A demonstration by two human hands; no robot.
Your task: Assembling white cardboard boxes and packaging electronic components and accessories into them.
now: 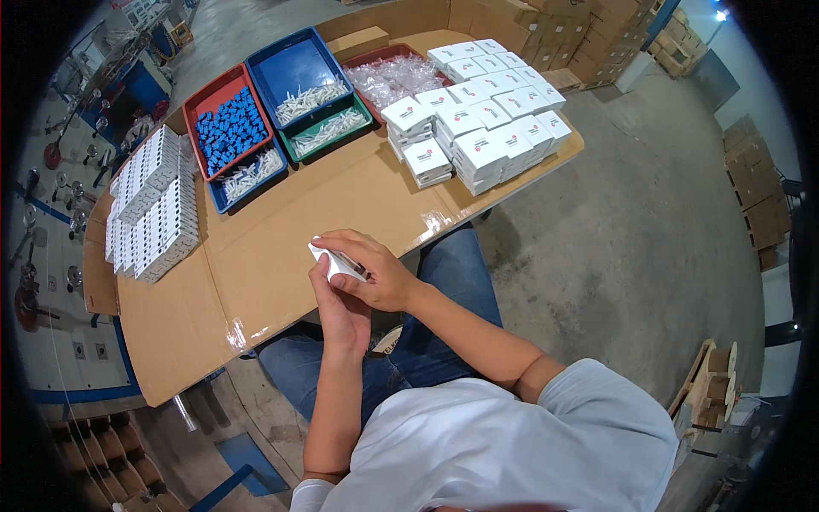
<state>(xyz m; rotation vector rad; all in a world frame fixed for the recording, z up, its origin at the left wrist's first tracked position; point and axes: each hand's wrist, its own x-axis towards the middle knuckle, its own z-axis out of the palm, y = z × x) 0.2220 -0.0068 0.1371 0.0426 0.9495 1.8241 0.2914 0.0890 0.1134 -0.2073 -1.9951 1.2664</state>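
A small white box point(339, 265) is held between my two hands above the near edge of the table, tilted, with a dark gap along one side. My left hand point(341, 311) grips it from the near left, fingers closed around its lower part. From the right, my right hand point(380, 277) wraps over the top, its fingers on the far edge and its thumb on the near side. My fingers hide much of the box, and what lies inside it cannot be made out.
Stacked white boxes point(490, 111) cover the table's far right; stacked white pieces point(153, 205) stand left. Between them are a red tray point(192, 107) of blue parts, blue point(294, 60) and green point(371, 124) trays of white pieces, and a red tray point(363, 60) of clear bags. Cardboard point(281, 222) covers the table.
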